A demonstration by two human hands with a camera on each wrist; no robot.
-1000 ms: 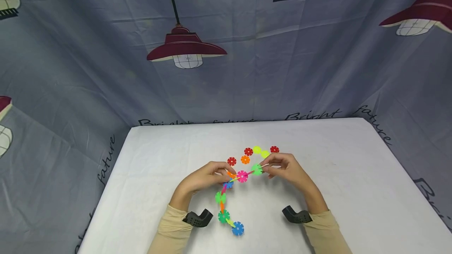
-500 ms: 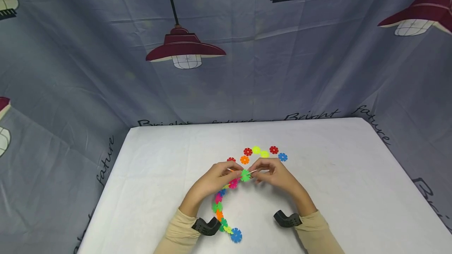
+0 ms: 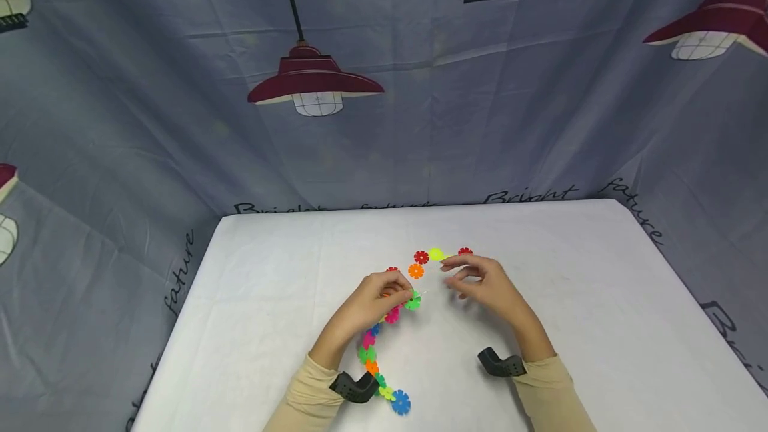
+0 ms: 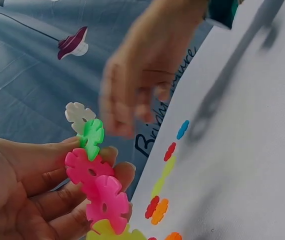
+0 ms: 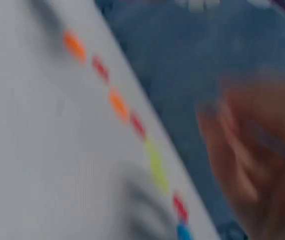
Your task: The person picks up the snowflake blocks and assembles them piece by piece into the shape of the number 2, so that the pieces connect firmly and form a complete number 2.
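My left hand (image 3: 377,299) pinches a chain of interlocking snowflake discs near its far end. In the left wrist view, a white disc (image 4: 77,116) sits slotted at the tip, joined to a green disc (image 4: 92,139) by the thumb. Pink discs (image 4: 107,202) and a yellow disc (image 4: 115,232) follow below. From the hand the chain curves toward the person, ending in a blue disc (image 3: 401,403). Off to the right, my right hand (image 3: 483,285) is raised with fingers loosely bent and nothing between them, close to the loose discs; it is blurred in its own wrist view.
Loose discs lie beyond the hands on the white table (image 3: 600,299): a red disc (image 3: 421,257), an orange disc (image 3: 416,271), a yellow disc (image 3: 436,255) and others. A blue disc (image 4: 182,129) ends their row. Behind the table hangs a grey patterned cloth (image 3: 420,152).
Both hands brought the chain's end left and nearer the person, and the chain drew into a tighter curve. The right hand then let go of the white disc and moved right.
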